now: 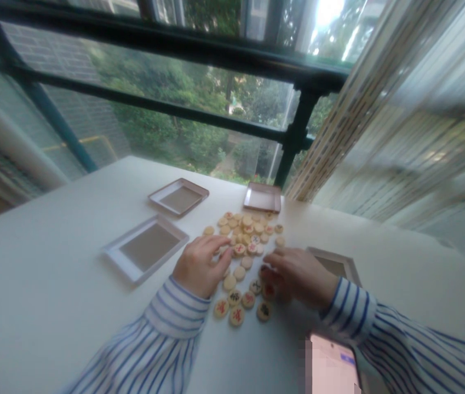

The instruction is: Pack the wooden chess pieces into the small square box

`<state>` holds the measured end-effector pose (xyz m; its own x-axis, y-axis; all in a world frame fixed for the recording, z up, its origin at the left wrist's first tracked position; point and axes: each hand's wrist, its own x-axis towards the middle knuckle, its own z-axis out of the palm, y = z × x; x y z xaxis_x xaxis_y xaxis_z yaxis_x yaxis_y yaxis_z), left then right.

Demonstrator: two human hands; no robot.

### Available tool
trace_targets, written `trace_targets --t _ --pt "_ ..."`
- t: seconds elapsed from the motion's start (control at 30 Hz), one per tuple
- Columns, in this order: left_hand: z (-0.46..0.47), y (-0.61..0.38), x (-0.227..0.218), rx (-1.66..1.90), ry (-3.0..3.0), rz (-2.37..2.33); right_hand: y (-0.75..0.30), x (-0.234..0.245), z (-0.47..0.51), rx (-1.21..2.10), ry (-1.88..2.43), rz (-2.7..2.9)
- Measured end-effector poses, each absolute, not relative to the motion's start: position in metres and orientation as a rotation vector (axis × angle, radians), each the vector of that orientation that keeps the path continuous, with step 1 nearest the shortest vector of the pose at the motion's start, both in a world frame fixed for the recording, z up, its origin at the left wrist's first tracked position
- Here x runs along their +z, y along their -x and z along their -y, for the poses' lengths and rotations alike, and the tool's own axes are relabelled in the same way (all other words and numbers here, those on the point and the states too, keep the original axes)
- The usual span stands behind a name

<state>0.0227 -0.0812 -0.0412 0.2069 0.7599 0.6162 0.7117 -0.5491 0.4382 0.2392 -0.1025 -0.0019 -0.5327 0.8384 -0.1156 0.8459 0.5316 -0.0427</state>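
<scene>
Round wooden xiangqi pieces [247,223] lie heaped in the middle of the white table, some marked in red or black characters and others plain side up. Nearer to me, several pieces [236,315] are spread out with characters showing. My left hand [202,265] rests at the left side of the heap, thumb and fingers apart around its edge, holding nothing that I can see. On the right, my right hand [300,278] reaches in with bent fingers over a red-marked piece [269,290]. Its fingertips are blurred and shaded, so any grip is hidden.
Shallow trays stand around the pieces: one at left [145,249], one behind it [179,197], one at the back [262,197] and one partly behind my right hand [334,265]. A phone [334,364] lies at the front right. A window with green bars [166,112] borders the table.
</scene>
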Motion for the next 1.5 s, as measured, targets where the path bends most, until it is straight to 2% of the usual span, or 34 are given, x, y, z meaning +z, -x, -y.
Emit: trace_targets --t 0.37,0.7,1.07,1.5 --pt "0.082 -0.023 -0.041 1.285 -2.359 -1.472 -0.223 -0.008 0.073 -0.004 -1.612 -2.834" --pt "0.083 -0.024 -0.04 1.28 -2.365 -1.445 -0.222 -0.01 0.067 -0.056 -1.575 -2.833" --pt "0.084 -0.026 -0.039 1.291 -2.398 -1.455 -0.249 -0.005 0.067 -0.025 -1.784 -2.654" --pt "0.084 -0.024 -0.04 1.308 -2.38 -1.444 -0.25 -0.005 0.065 -0.054 -1.71 -2.619"
